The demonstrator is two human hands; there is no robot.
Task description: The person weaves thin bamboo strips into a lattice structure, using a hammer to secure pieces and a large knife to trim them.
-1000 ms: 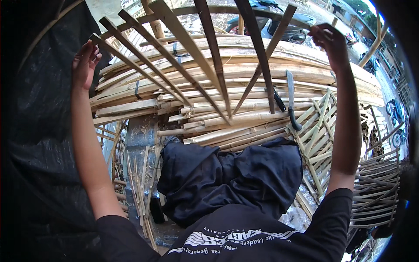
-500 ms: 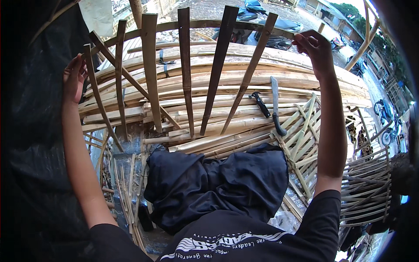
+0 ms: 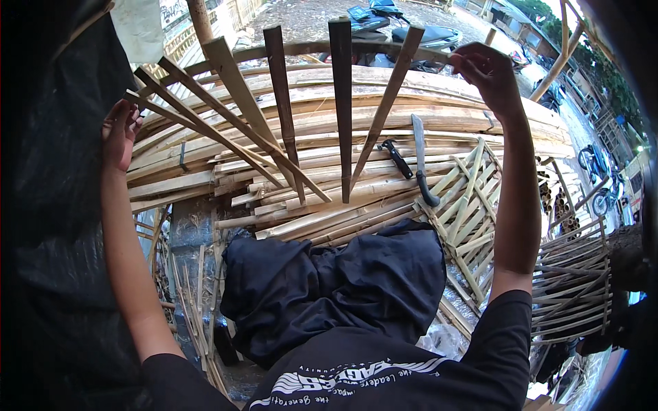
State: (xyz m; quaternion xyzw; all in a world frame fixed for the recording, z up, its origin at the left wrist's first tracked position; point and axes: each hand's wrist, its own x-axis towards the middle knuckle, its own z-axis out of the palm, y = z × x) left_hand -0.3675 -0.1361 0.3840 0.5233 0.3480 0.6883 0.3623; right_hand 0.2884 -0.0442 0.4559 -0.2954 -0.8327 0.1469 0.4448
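A long, thin bamboo strip (image 3: 301, 48) runs crosswise at the far side, held up between my two hands. Several flat bamboo slats (image 3: 340, 109) hang from it, some light and some dark brown. At the left the slats lean and cross one another; toward the right they fan apart. My left hand (image 3: 122, 130) is closed around the strip's left end, beside the outermost slat. My right hand (image 3: 485, 72) pinches the right end between thumb and fingers, beyond the last slat.
Behind the slats lies a big pile of split bamboo (image 3: 411, 103). On it rest a machete (image 3: 420, 157) and a black-handled tool (image 3: 397, 159). A woven bamboo lattice (image 3: 469, 195) leans right of my lap. Another bamboo rack (image 3: 572, 288) stands farther right. Motorbikes (image 3: 425, 38) are parked beyond.
The left slats have swung, their lower ends moving right so that they now cross. The dark slat hangs straighter. Both hands still hold the strip, which sits slightly lower and farther left in view.
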